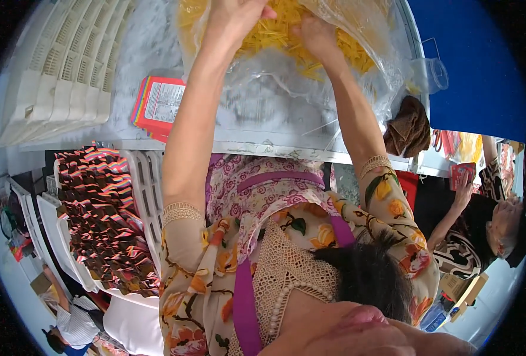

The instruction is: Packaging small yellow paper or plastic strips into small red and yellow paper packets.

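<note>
Yellow strips (279, 29) in a clear bag (368, 25)

At the top of my frame, the left hand (234, 14) and right hand (317, 37) are at the strips; I can't make out either grip. I see a white basket (73, 65) at upper left, a brown cloth (407, 128) toward the right.

The scuffed, pale-topped bench (275, 123) carries a cream slatted plastic crate (58, 71) at the left, a stack of red-topped, multicoloured cards (162, 102) near its front edge, an open clear plastic bag (364, 19) of yellow strips (353, 46), and a crumpled brown cloth (408, 127) at the front right corner.
</note>
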The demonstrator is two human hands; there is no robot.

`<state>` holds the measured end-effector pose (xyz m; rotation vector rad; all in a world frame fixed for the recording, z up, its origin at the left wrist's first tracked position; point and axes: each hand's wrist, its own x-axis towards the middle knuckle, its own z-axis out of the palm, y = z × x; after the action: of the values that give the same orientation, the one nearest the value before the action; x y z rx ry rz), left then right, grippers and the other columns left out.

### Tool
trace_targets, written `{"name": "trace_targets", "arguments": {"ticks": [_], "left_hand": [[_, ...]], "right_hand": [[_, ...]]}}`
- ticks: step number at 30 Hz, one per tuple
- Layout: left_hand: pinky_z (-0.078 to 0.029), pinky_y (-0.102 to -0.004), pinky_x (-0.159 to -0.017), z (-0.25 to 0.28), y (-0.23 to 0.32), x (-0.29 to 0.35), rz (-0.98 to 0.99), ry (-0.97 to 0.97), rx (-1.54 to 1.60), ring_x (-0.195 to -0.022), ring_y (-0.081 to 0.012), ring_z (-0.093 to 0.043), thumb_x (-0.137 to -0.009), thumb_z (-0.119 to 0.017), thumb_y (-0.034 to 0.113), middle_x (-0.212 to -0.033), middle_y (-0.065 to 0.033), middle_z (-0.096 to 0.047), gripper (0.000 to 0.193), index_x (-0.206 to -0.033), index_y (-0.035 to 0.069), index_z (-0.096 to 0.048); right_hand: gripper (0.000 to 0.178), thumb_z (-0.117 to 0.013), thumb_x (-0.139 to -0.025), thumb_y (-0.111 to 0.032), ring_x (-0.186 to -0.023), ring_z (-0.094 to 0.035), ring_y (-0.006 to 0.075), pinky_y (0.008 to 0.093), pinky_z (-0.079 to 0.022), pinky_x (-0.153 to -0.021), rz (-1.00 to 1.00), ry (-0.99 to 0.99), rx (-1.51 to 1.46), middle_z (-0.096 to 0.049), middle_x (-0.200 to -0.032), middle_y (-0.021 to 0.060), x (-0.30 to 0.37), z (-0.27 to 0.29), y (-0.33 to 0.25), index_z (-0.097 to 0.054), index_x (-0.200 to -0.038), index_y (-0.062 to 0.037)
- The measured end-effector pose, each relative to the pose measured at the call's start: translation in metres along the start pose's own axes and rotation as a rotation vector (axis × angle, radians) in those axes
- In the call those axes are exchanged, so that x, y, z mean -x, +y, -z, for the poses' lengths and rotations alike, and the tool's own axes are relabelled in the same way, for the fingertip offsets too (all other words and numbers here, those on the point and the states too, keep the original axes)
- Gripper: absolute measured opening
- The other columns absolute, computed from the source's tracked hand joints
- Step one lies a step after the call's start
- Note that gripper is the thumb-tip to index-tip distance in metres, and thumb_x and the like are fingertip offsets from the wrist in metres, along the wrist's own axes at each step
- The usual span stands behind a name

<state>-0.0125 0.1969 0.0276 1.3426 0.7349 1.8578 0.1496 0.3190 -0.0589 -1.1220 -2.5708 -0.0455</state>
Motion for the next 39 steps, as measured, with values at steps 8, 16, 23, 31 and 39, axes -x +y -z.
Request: {"name": "trace_targets", "arguments": {"ticks": [8, 16, 23, 31, 39], "left_hand": [[-0.047, -0.0215, -0.056, -0.005, 0.021, 0.016, 0.413, 0.210, -0.365, -0.060, -0.0096, -0.056, -0.090, -0.058, 0.011, -0.096, -0.0102, -0.067, 0.029, -0.118, 0.001, -0.058], [-0.048, -0.0235, -0.068, -0.021, -0.051, 0.030, 0.443, 0.162, -0.588, -0.076, -0.0073, -0.059, -0.089, -0.062, 0.019, -0.098, -0.0035, -0.067, 0.032, -0.114, -0.001, -0.063], [-0.051, -0.0261, -0.079, -0.030, -0.057, 0.049, 0.300, 0.397, -0.113, -0.089, -0.0145, -0.062, -0.086, -0.060, 0.000, -0.100, -0.0096, -0.067, 0.024, -0.109, -0.002, -0.065], [-0.050, -0.0234, -0.075, -0.036, -0.045, 0.058, 0.381, 0.305, -0.185, -0.085, -0.0105, -0.062, -0.087, -0.056, -0.002, -0.095, -0.0066, -0.069, 0.020, -0.102, -0.001, -0.069], [-0.043, -0.0301, -0.092, -0.053, -0.032, 0.071, 0.417, 0.287, -0.187, -0.102, -0.0144, -0.058, -0.092, -0.053, 0.004, -0.116, -0.0104, -0.063, 0.029, -0.120, -0.002, -0.060]], "right_hand": [[0.044, -0.059, -0.087, -0.033, -0.093, -0.059, 0.0253, 0.0369, -0.045, -0.082, 0.185, -0.024, -0.510, -0.064, -0.098, 0.0151, 0.001, 0.015, 0.034, -0.055, -0.117, -0.0005], [0.040, -0.052, -0.093, -0.039, -0.078, -0.057, 0.0174, 0.0323, -0.048, -0.071, 0.232, -0.305, -0.702, -0.059, -0.086, 0.0060, 0.040, 0.076, -0.019, -0.052, -0.102, -0.0005], [0.034, -0.049, -0.094, -0.036, -0.076, -0.056, 0.0141, 0.0284, -0.049, -0.067, 0.033, -0.393, -1.061, -0.056, -0.083, 0.0038, 0.063, 0.065, -0.020, -0.054, -0.095, -0.0026], [0.033, -0.054, -0.094, -0.031, -0.070, -0.062, 0.0146, 0.0287, -0.052, -0.059, -0.154, -0.283, -1.380, -0.063, -0.081, 0.0066, 0.082, 0.033, -0.038, -0.059, -0.101, 0.0004], [0.027, -0.054, -0.095, -0.030, -0.068, -0.054, 0.0087, 0.0239, -0.045, -0.058, -0.196, -0.184, -1.312, -0.058, -0.076, 0.0010, 0.084, 0.044, -0.054, -0.060, -0.099, -0.0031]]}}
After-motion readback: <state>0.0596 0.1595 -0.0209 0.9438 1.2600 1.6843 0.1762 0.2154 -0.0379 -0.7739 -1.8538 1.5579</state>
